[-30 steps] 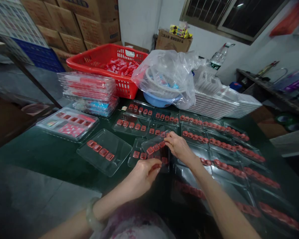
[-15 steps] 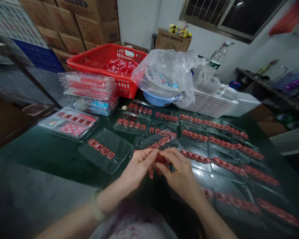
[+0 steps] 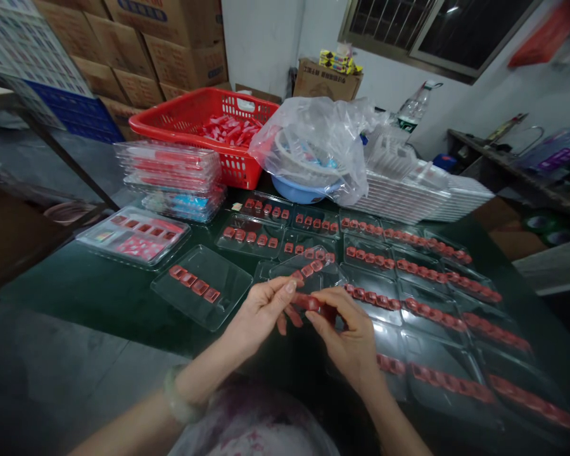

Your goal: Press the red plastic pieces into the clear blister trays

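Between my two hands, above the green table, is a small glossy red plastic piece, partly hidden by fingers. My right hand pinches it between thumb and fingers. The thumb and fingers of my left hand close at its left end, where the grip is partly hidden; the lower fingers curl beneath. Just beyond my hands, a clear plastic tray with a row of red square pieces lies tilted over other trays. To the left lies another clear tray holding red squares.
Clear trays with red rows cover the table's right side. Behind stand a red basket of pink-red pieces, a blue basin under a plastic bag, and stacked clear trays. Filled packs are piled at left.
My hands have moved slightly apart, and more of the red piece shows between them. The right thumb and fingers have shifted along it. The trays stay in place.
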Motion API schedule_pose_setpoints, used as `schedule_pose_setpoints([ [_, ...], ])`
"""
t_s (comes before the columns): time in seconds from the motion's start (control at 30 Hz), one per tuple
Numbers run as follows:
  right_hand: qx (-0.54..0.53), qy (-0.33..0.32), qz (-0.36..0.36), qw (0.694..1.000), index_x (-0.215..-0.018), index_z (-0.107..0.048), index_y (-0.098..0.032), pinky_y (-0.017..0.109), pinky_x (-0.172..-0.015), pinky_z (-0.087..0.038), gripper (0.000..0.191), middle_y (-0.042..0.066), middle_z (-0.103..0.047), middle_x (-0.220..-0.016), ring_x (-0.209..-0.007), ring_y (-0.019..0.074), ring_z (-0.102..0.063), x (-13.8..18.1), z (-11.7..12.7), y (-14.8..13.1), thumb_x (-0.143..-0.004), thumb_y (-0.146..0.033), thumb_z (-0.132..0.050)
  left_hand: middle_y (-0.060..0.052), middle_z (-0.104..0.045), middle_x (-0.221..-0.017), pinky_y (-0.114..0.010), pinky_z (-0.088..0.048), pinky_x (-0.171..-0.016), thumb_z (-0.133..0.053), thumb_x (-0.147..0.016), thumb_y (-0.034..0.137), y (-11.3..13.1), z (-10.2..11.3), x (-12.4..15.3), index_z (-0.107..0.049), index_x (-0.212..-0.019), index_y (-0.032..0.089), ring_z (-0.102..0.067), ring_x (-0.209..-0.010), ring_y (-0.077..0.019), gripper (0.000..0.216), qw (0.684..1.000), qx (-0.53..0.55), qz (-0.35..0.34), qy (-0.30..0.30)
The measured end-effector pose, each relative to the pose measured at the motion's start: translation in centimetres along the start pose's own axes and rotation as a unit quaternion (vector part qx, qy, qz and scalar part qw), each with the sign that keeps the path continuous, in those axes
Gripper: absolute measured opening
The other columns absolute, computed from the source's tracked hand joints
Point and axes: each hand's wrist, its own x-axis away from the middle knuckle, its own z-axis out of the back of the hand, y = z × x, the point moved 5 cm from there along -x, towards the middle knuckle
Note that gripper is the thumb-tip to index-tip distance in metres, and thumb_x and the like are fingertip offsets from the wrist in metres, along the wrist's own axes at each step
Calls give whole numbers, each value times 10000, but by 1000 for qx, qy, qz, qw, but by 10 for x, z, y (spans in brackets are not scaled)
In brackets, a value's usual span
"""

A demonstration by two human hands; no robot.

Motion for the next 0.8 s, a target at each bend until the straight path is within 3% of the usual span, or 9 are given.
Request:
schedule_pose_setpoints([
  [0.13,-10,34,-1,999,-943,-584,-236,244,-609,-432,211,23,-552,-877,-733,126,-527,5,-1,4,-747,-161,-567,-49,-591,-668,-187,-354,-426,-532,-764,345,-5,-1,1,-631,-777,104,-492,-536,-95,261,997,77,7,0],
  [0.27,-7,47,13,999,-968,-579,-237,256,-646,-450,239,29,-551,-894,-785,138,-540,10,-6,7,-747,-149,-561,-28,-565,-663,-181,-335,-431,-568,-746,309,-14,-8,2,-619,-766,119,-456,-515,-72,199,982,176,61,-17],
  [0.47,16,49,19,998,-1081,-539,-246,279,-703,-475,328,43,-565,-918,-816,144,-561,14,-10,7,-770,-147,-517,-1,-537,-632,-175,-318,-444,-601,-723,277,-21,-5,0,-631,-739,118,-416,-479,-43,162,978,195,65,22],
  [0.6,13,43,30,999,-1007,-580,-248,264,-684,-479,267,40,-571,-915,-810,141,-565,13,-9,6,-769,-147,-514,-9,-548,-632,-177,-340,-476,-628,-700,248,-26,-8,1,-630,-718,110,-444,-497,-50,140,964,248,96,24],
  [0.8,-43,-5,-13,999,-883,-581,-211,246,-629,-463,145,19,-576,-805,-727,129,-557,10,-9,7,-752,-158,-553,-31,-583,-683,-211,-394,-543,-653,-662,183,-30,-14,2,-626,-710,108,-533,-588,-95,93,921,349,174,15],
])
